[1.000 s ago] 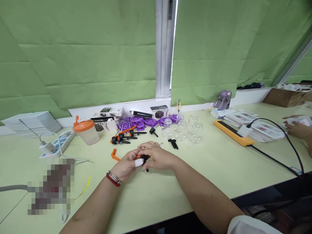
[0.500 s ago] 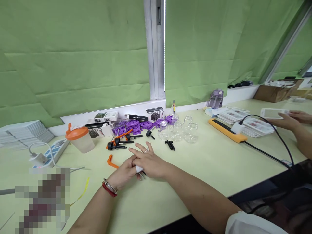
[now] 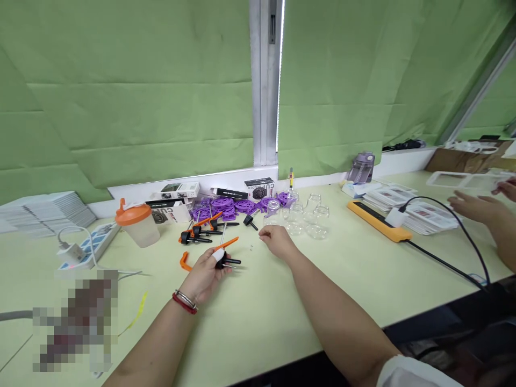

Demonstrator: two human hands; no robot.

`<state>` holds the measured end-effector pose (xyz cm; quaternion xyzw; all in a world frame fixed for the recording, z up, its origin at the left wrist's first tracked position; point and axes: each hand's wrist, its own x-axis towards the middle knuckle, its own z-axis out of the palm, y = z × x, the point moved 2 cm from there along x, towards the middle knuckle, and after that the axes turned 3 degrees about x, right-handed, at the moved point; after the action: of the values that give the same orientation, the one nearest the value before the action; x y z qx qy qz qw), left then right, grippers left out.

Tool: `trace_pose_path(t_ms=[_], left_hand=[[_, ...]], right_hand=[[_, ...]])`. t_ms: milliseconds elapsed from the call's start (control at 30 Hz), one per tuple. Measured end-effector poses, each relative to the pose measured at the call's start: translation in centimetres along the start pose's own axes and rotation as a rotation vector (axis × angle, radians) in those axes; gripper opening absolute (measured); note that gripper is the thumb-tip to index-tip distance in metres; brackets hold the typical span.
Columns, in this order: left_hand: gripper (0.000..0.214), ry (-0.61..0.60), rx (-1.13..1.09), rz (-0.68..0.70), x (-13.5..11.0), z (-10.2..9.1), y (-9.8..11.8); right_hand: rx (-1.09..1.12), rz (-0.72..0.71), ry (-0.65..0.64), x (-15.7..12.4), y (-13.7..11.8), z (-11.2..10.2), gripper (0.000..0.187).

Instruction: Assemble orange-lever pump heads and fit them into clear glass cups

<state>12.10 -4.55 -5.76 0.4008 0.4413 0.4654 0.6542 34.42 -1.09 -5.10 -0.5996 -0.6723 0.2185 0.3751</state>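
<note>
My left hand (image 3: 203, 274), with a red and silver bracelet at the wrist and a white cover on one fingertip, grips a small orange and black clamp (image 3: 226, 252) just above the pale green table (image 3: 282, 317). My right hand (image 3: 276, 239) rests further right with its fingers curled, close to the black pegs it partly hides and to the clear glass jars (image 3: 306, 217). Whether it holds anything is hidden. More orange and black clamps (image 3: 199, 232) lie behind my left hand. A loose orange hook (image 3: 184, 262) lies just left of it.
Purple plastic parts (image 3: 234, 205) and small boxes (image 3: 177, 191) line the window sill. An orange-lidded cup (image 3: 137, 223) and a power strip (image 3: 86, 244) stand at left. An orange power strip (image 3: 379, 221) with black cable (image 3: 443, 260) lies at right, where another person's hands (image 3: 475, 207) handle white frames.
My hands have come apart. The left hand kept the clamp and turned palm up, while the right hand moved away to the right toward the black pegs and jars.
</note>
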Motion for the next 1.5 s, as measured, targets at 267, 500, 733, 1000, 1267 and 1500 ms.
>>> trace_pose_path(t_ms=[267,500,733,1000,1267,1500], left_hand=[[0.006,0.024,-0.006,-0.013,-0.6,0.8,0.2],[0.003,0.023,0.000,-0.013,-0.3,0.4,0.2],[0.005,0.048,0.009,0.017,-0.2,-0.1,0.3],[0.006,0.064,0.025,0.032,0.2,-0.5,0.3],[0.006,0.084,-0.002,0.065,0.4,-0.7,0.3],[0.006,0.106,-0.005,0.081,0.3,-1.0,0.5]], right_hand=[[-0.244,-0.120,-0.217,0.1,0.5,3.7,0.015],[-0.293,-0.131,-0.223,-0.1,0.2,4.1,0.014],[-0.398,0.243,0.004,0.1,0.6,-0.2,0.020],[-0.486,0.504,0.027,0.1,2.5,-2.7,0.019],[-0.456,0.502,0.020,0.1,2.5,-2.2,0.017],[-0.175,-0.028,-0.068,-0.9,-1.1,-0.6,0.015]])
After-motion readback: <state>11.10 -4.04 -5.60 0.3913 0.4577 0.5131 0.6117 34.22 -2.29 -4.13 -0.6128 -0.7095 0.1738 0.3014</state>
